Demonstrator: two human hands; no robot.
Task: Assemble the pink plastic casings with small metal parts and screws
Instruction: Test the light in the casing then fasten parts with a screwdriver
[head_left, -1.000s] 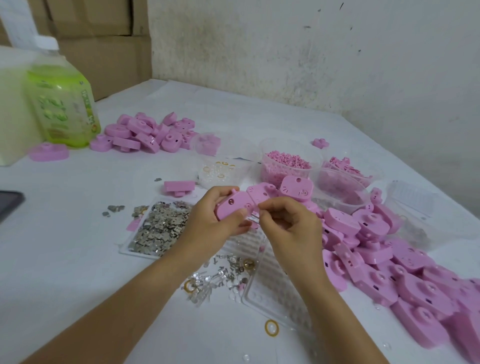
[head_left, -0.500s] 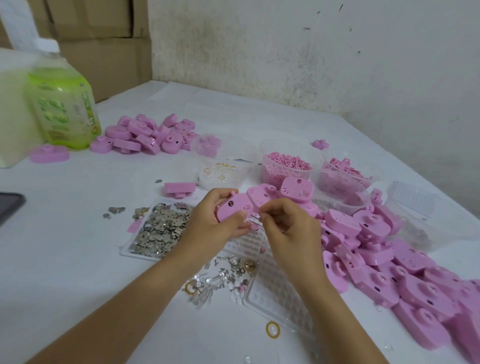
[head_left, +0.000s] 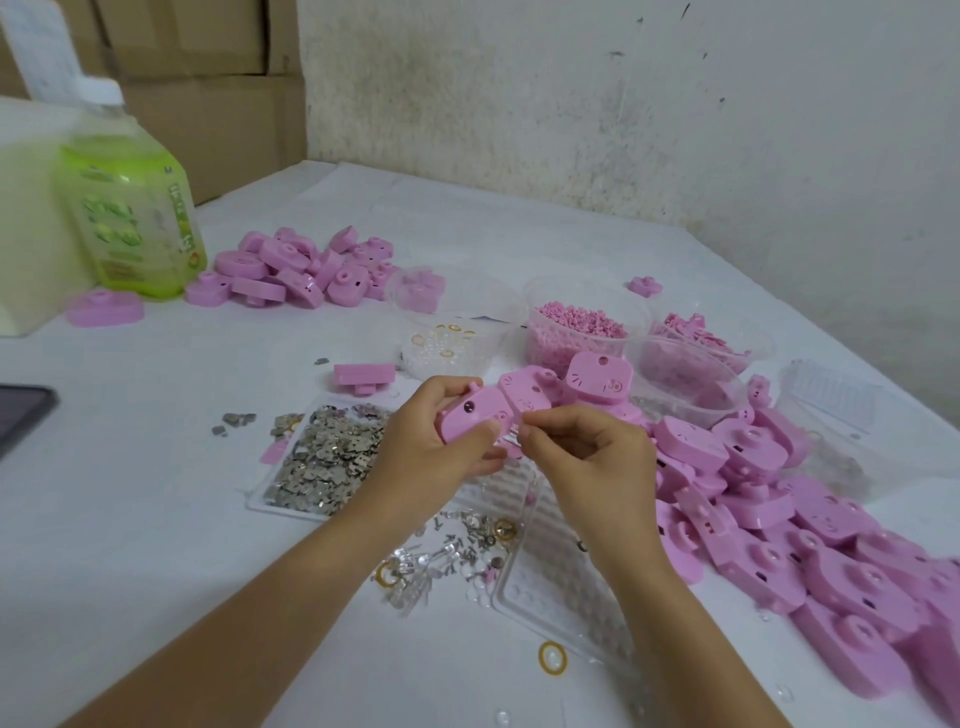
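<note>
Just above frame centre, the left hand grips a pink casing while the right hand pinches a small part against its edge; we cannot identify it. We judge it could slip into the loose bits below, the pinch being so slight. Left of centre, a clear tray holds metal parts. In the upper centre, one tub holds pink pellets and another holds rings.

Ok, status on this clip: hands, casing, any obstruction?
Left hand grips pink casing. Right hand pinches small part at casing's edge. Nothing in the way.
</note>
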